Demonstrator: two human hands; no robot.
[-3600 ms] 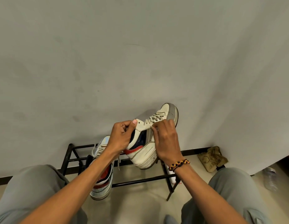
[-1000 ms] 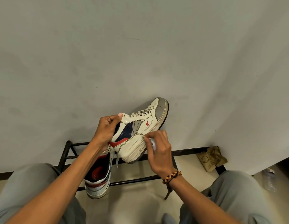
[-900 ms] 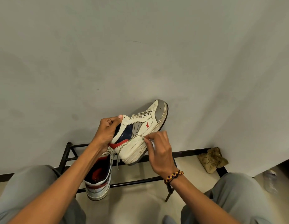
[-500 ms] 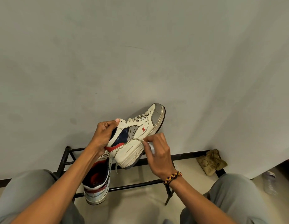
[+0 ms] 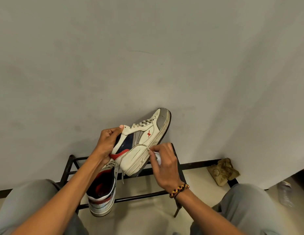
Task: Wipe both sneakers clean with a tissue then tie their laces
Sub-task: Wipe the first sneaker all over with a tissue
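Observation:
My left hand (image 5: 106,144) grips the heel collar of a white sneaker (image 5: 142,141) with navy, grey and red panels, holding it in the air with its toe pointing up and away to the right. My right hand (image 5: 165,164) pinches a small white tissue (image 5: 157,158) against the lower side of that sneaker near the sole edge. The second sneaker (image 5: 102,192) rests on the black metal rack (image 5: 69,164) below my left wrist, its red lining showing and its loose laces hanging.
A plain grey wall fills the view behind the rack. A crumpled brown bag (image 5: 222,172) lies on the floor by the wall at right, and a clear plastic bottle (image 5: 285,192) lies further right. My grey-trousered knees (image 5: 246,207) flank the rack.
The held sneaker has turned from top-up to side-on. My right hand has moved from the laces down to the sole edge with the tissue and shifted along it.

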